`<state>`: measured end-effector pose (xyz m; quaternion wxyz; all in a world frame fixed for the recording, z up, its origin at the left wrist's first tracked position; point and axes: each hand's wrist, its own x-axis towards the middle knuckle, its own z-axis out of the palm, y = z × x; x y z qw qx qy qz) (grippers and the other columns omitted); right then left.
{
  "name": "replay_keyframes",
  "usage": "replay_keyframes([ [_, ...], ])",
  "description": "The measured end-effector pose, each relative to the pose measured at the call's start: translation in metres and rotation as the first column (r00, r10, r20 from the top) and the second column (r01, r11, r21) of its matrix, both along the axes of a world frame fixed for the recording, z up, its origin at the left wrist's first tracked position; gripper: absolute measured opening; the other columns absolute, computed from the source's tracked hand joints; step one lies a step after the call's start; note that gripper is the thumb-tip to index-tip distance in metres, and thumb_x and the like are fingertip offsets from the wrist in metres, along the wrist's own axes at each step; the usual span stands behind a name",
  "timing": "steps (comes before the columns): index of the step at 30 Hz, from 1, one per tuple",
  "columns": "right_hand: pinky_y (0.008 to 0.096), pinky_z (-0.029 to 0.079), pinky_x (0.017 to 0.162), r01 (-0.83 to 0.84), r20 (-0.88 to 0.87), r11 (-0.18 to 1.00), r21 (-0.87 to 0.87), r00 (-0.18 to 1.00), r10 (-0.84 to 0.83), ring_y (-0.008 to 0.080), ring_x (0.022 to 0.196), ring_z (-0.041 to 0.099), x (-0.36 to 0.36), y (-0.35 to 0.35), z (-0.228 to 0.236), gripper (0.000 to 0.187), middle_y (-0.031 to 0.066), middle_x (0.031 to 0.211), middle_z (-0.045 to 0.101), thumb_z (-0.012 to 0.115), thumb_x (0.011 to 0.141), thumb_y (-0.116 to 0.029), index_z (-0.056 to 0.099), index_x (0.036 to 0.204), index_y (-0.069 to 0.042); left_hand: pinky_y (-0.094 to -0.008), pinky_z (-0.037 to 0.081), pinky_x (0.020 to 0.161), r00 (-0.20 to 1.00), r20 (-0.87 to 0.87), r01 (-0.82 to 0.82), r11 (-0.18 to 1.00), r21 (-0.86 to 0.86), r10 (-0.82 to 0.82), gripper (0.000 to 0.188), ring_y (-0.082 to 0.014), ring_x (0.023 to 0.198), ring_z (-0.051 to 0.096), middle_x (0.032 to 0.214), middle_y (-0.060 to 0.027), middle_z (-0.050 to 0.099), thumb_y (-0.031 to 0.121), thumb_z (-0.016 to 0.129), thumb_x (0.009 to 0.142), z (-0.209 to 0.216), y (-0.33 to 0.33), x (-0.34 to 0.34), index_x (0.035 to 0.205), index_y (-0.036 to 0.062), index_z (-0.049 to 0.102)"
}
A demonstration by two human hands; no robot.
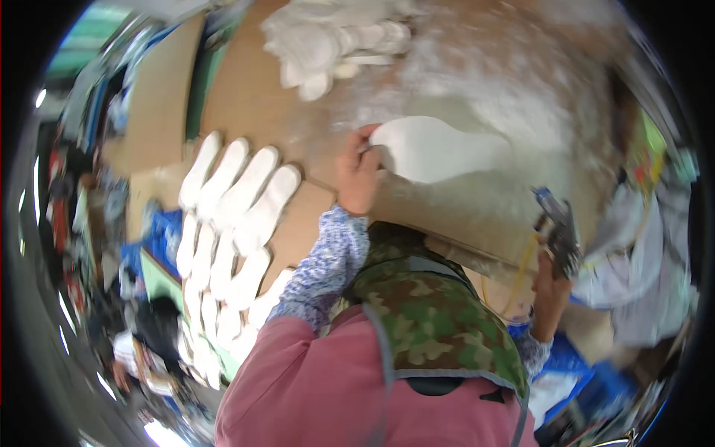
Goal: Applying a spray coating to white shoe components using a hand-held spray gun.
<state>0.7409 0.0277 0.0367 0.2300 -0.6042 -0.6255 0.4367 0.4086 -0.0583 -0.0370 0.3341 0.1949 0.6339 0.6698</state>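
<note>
Pinched at one end by the closed fingers of my left hand (359, 173) is a white shoe insole (436, 153), which lies over the worktable with its other end pointing right. My right hand (550, 287), lower and to the right, is wrapped round the handle of a metal spray gun (560, 235), apart from the insole. A yellow hose (523, 279) hangs near the gun. Left of my left forearm, several white insoles (249, 186) lie side by side in overlapping rows.
A loose heap of white pieces (335, 45) sits at the far side of the brown worktable (298, 112), whose surface is smeared white on the right. Pale bags (633, 253) hang at the right. An upright cardboard panel (162, 97) stands at the far left.
</note>
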Motion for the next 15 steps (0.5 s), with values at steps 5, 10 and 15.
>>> replay_keyframes([
  [5,0.0197,0.026,0.04,-0.077,-0.122,0.997,0.0,0.99,0.077,0.0005,0.047,0.035,-0.017,0.009,-0.006,0.03,0.0077,0.106,0.069,0.056,0.094,-0.007,0.054,0.122,0.001,-0.0232,0.049,0.07,0.972,0.017,-0.233,0.971,-0.059,0.234,0.033,-0.008,0.083,0.056,0.098,-0.0013,0.059,0.001,0.049,0.088,0.011,-0.072,-0.018,0.12,0.0048,0.055],
  [10,0.0201,0.027,0.041,-0.193,-0.134,0.981,-0.019,0.973,0.189,0.0019,0.048,0.038,-0.026,0.019,-0.01,0.031,0.009,0.104,0.068,0.057,0.092,-0.002,0.052,0.122,0.005,-0.0233,0.05,0.072,0.902,-0.095,-0.433,0.874,-0.223,0.422,0.031,-0.0088,0.083,0.056,0.102,-0.0007,0.058,0.0,0.05,0.086,-0.011,-0.194,-0.032,0.116,0.0065,0.055],
  [15,0.0205,0.027,0.041,-0.291,-0.036,0.954,-0.073,0.957,0.289,0.0016,0.046,0.037,-0.047,0.023,-0.012,0.03,0.0074,0.101,0.069,0.057,0.094,-0.008,0.055,0.122,0.003,-0.0265,0.052,0.07,0.704,-0.049,-0.693,0.672,-0.26,0.708,0.039,-0.0137,0.087,0.057,0.106,-0.0061,0.053,-0.002,0.05,0.081,-0.051,-0.297,-0.017,0.119,0.0076,0.049],
])
